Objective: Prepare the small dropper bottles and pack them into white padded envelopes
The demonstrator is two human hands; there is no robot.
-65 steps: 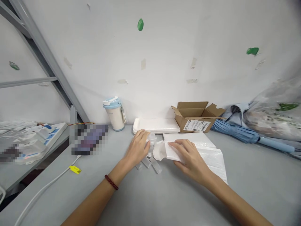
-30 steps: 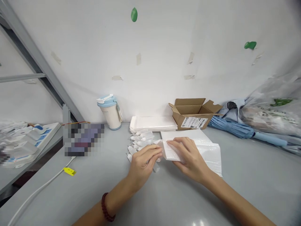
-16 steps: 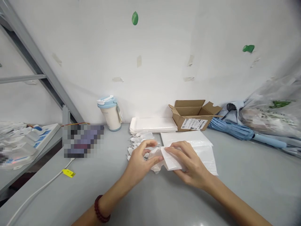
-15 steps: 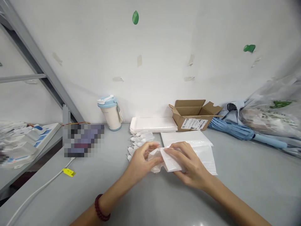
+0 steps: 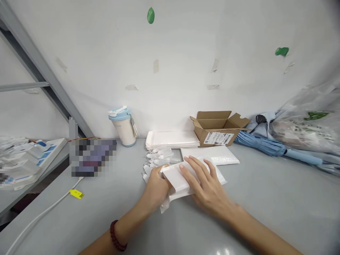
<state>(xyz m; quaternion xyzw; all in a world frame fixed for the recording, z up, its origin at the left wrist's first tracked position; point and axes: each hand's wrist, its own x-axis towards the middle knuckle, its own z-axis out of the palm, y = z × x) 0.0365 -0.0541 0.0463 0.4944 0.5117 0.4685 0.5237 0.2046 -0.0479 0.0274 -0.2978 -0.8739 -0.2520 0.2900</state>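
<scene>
A white padded mailer (image 5: 177, 179) lies slanted between my two hands, its flap side towards me. My left hand (image 5: 157, 187) is closed around its left end, the fingers mostly hidden behind it. My right hand (image 5: 203, 182) rests across the top face of the mailer with the fingers stretched out and spread; its thumb is hidden. Just behind is another white mailer (image 5: 212, 155), flat on the table. Several small white items in clear wrapping (image 5: 156, 159) lie beyond my left hand.
A stack of white mailers (image 5: 172, 139) lies by the wall beside an open cardboard box (image 5: 217, 131). To the right are a folded blue umbrella (image 5: 262, 143) and a plastic bag (image 5: 310, 124). A tumbler (image 5: 123, 127), a blurred-out phone-like object (image 5: 95, 157) and a white cable (image 5: 45, 214) are on the left.
The mailer has turned and its flap now lies across it. My left hand has shifted to grip its left end, while my right hand has spread flat over its face.
</scene>
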